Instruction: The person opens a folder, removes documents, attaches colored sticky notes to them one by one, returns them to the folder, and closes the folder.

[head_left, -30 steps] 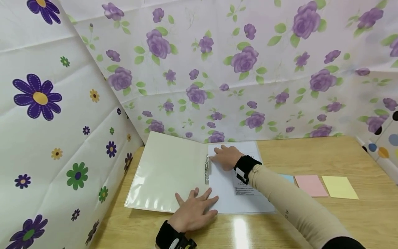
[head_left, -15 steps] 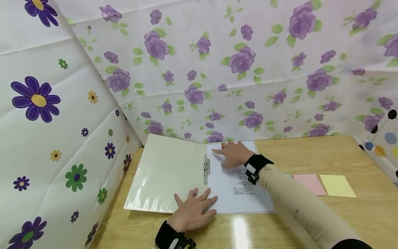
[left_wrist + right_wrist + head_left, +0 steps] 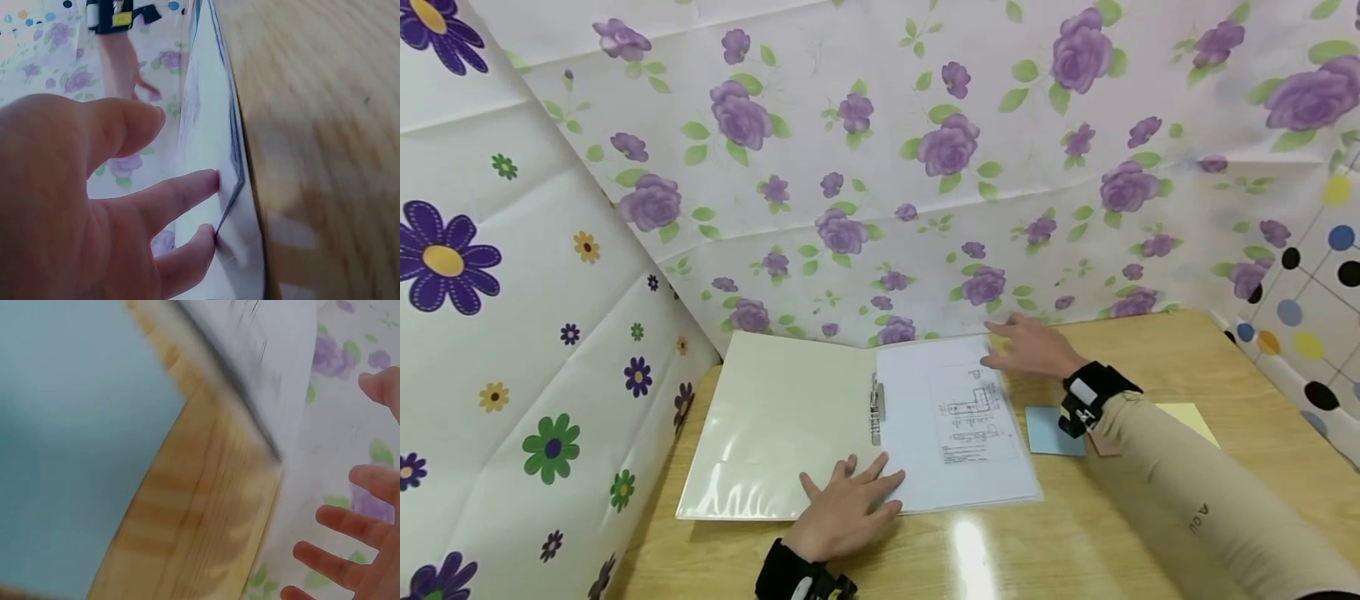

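White paper (image 3: pixel 917 437) lies in the binder (image 3: pixel 767 421), likely steadied by the spread left hand (image 3: pixel 848 512), the right hand (image 3: pixel 1033 346) splayed near one corner.

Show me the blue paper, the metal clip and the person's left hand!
Blue paper (image 3: pixel 1045 432), head view: its uncovered left part.
Metal clip (image 3: pixel 878 407), head view: about midway along it.
Left hand (image 3: pixel 847 513), head view: the back of the hand.

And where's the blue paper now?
In the head view, the blue paper lies on the table, right of the open binder, partly behind the right wristband.
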The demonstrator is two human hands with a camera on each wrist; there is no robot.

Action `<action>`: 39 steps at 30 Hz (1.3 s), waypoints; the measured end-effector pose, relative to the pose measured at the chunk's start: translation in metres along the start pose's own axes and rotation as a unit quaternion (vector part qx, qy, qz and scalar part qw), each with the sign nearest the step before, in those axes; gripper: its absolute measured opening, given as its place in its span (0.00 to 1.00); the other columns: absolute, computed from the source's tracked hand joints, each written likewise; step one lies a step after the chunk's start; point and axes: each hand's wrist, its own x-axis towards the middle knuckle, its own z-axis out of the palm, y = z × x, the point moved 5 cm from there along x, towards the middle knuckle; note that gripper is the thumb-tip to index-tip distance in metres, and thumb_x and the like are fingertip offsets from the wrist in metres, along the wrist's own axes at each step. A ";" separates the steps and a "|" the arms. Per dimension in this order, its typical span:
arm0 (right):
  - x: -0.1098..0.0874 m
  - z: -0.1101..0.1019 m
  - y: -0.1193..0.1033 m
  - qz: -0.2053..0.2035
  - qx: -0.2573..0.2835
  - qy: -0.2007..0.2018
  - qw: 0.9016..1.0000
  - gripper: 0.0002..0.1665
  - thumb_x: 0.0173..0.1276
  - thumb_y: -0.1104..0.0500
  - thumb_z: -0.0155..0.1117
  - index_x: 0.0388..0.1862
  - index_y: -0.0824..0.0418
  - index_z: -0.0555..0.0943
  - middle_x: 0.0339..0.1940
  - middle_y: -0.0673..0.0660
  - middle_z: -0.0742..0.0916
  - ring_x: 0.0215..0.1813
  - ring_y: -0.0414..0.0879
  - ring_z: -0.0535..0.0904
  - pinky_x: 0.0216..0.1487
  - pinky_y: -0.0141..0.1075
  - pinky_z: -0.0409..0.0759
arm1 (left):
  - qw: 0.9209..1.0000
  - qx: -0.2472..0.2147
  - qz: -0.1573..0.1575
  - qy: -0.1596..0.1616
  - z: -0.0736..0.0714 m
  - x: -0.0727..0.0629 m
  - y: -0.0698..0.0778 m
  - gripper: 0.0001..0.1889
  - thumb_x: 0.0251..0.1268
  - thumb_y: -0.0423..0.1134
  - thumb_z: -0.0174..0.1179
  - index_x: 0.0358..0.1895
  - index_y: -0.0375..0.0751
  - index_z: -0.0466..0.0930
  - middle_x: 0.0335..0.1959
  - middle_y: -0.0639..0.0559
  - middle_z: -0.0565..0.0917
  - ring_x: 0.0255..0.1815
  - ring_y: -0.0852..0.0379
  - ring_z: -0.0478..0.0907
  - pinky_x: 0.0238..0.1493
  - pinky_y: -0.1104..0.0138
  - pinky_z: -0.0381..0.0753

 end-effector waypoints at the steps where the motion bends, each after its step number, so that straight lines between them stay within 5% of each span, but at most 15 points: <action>1: -0.002 -0.001 0.004 0.002 -0.003 0.000 1.000 0.51 0.77 0.29 0.68 0.87 0.58 0.73 0.75 0.77 0.82 0.65 0.69 0.86 0.58 0.62 0.88 | 1.000 -0.005 -0.002 0.001 -0.001 -0.001 -0.002 0.28 0.88 0.64 0.52 0.81 0.63 0.80 0.90 0.52 0.71 0.91 0.22 0.60 0.63 0.01 0.32; 16: -0.022 -0.004 0.025 -0.020 -0.022 0.004 1.000 0.46 0.77 0.32 0.70 0.79 0.62 0.81 0.69 0.80 0.84 0.59 0.69 0.86 0.48 0.58 0.89 | 0.996 -0.062 -0.067 -0.001 -0.025 -0.026 -0.056 0.26 0.89 0.63 0.52 0.78 0.62 0.83 0.91 0.54 0.70 0.89 0.32 0.62 0.66 0.04 0.21; 19: -0.023 -0.001 0.025 -0.005 0.018 -0.004 1.000 0.48 0.77 0.33 0.70 0.82 0.65 0.78 0.74 0.81 0.82 0.64 0.72 0.86 0.56 0.61 0.89 | 0.996 -0.053 -0.068 0.001 -0.028 -0.027 -0.059 0.26 0.88 0.64 0.52 0.77 0.62 0.84 0.90 0.54 0.70 0.87 0.32 0.64 0.64 0.03 0.22; 21: -0.022 0.003 0.023 0.027 0.094 -0.030 0.995 0.53 0.78 0.29 0.68 0.86 0.65 0.74 0.77 0.80 0.81 0.66 0.69 0.86 0.59 0.60 0.89 | 0.996 -0.050 -0.067 0.001 -0.028 -0.027 -0.059 0.27 0.88 0.65 0.52 0.77 0.63 0.84 0.90 0.54 0.71 0.86 0.32 0.66 0.64 0.03 0.23; 23: -0.020 0.009 0.017 0.075 0.219 -0.068 0.971 0.57 0.80 0.27 0.64 0.90 0.64 0.66 0.79 0.79 0.79 0.68 0.66 0.86 0.63 0.57 0.88 | 0.997 -0.045 -0.069 0.002 -0.027 -0.028 -0.059 0.27 0.88 0.65 0.52 0.76 0.63 0.85 0.90 0.53 0.71 0.85 0.33 0.67 0.64 0.03 0.24; 28: -0.019 0.029 -0.013 0.202 0.477 -0.145 0.843 0.64 0.82 0.23 0.59 0.95 0.63 0.53 0.80 0.76 0.75 0.65 0.57 0.85 0.71 0.50 0.88 | 0.997 -0.034 -0.073 0.014 -0.025 -0.030 -0.060 0.26 0.87 0.65 0.52 0.75 0.63 0.86 0.89 0.53 0.73 0.84 0.34 0.68 0.64 0.02 0.26; 30: -0.020 0.036 -0.026 0.221 0.510 -0.163 0.815 0.63 0.83 0.24 0.57 0.95 0.65 0.51 0.80 0.77 0.75 0.65 0.57 0.85 0.73 0.51 0.88 | 0.997 -0.034 -0.074 0.016 -0.024 -0.031 -0.061 0.26 0.87 0.66 0.52 0.75 0.63 0.86 0.89 0.53 0.73 0.85 0.33 0.67 0.64 0.02 0.26; 33: -0.020 0.046 -0.043 0.228 0.535 -0.184 0.792 0.62 0.85 0.27 0.55 0.95 0.67 0.48 0.79 0.78 0.76 0.65 0.57 0.85 0.72 0.50 0.89 | 0.997 -0.038 -0.072 0.017 -0.024 -0.031 -0.061 0.26 0.87 0.66 0.53 0.75 0.62 0.86 0.89 0.53 0.73 0.87 0.30 0.65 0.64 0.02 0.26; 39: -0.020 0.058 -0.064 0.233 0.526 -0.200 0.794 0.62 0.84 0.27 0.56 0.93 0.68 0.52 0.64 0.69 0.86 0.52 0.49 0.88 0.62 0.43 0.90 | 0.996 -0.043 -0.072 0.017 -0.023 -0.030 -0.060 0.27 0.87 0.66 0.53 0.75 0.63 0.86 0.89 0.52 0.73 0.89 0.26 0.61 0.64 0.02 0.25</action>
